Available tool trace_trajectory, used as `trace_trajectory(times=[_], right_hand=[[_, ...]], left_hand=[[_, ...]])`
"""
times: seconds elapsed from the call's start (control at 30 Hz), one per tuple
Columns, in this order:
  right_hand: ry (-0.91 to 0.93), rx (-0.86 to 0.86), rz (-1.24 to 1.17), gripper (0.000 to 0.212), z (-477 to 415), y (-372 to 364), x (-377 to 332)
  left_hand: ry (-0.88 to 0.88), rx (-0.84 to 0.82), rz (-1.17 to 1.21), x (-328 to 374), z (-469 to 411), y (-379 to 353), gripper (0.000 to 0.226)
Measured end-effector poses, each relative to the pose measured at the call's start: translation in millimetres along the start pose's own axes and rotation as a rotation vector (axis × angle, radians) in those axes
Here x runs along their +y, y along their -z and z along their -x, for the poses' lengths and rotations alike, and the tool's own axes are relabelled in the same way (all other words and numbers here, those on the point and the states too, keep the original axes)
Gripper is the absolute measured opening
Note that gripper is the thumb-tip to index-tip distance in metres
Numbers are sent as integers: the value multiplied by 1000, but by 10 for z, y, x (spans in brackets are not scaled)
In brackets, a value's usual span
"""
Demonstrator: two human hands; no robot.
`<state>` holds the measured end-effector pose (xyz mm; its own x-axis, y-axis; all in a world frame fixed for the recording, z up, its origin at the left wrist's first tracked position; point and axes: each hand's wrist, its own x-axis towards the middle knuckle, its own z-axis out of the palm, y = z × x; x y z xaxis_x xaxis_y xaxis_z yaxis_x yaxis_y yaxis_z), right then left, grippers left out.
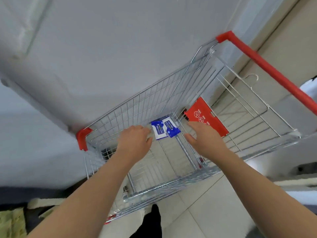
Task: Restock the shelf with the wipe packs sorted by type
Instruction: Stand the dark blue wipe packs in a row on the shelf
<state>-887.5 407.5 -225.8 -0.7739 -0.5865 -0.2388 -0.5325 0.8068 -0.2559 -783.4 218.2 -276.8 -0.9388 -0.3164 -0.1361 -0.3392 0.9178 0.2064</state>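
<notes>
Head view, looking down into a wire shopping cart with a red handle and a red fold-down flap. Two wipe packs lie flat on the cart's mesh bottom, near the flap end, and they overlap along one edge. The white-bodied pack has a blue band across its far end. The blue-bodied pack lies partly over it and shows a white strip at its far end.

Both bare forearms reach over the near rim into the basket. The left hand is seen from the back, its fingers loosely bent and gripping nothing. Its fingertips are just beside the white-bodied pack (whether they touch it cannot be told). The right hand is spread, with fingers nearly straight and the thumb held apart. It is empty and sits near the blue-bodied pack without touching it.

Print on both packs is too small and blurred to read, so their type cannot be told. The left palm is hidden. White symbols on the flap are only partly legible.
</notes>
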Motion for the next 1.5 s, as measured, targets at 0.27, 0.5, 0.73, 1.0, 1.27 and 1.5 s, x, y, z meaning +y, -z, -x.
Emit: trace_trajectory(times=[0.27,0.5,0.73,1.0,1.27,1.5], right_hand=[[-4,-73,-143,35,-1626,-1037,891],[-49,-111,-288,39,-2580,-2278,1539],[-64,-97,-414,43,-3034,-2891,1826],[-62,-129,-361,41,-3274,-3218,1684],[-272,-167,-257,35,-3310,-3265,1445],[-165,-187,-485,21,-2799,-2457,875]], left_hand=[[169,-209,127,-51,-1579,-1263,33],[449,-349,223,-31,-2383,-2580,54],[767,-179,582,-50,-2756,-3429,79],[835,-48,925,-271,-2292,-3352,19],[854,-41,1006,-569,-1819,-2973,32],[715,-51,933,-768,-1375,-2178,25]])
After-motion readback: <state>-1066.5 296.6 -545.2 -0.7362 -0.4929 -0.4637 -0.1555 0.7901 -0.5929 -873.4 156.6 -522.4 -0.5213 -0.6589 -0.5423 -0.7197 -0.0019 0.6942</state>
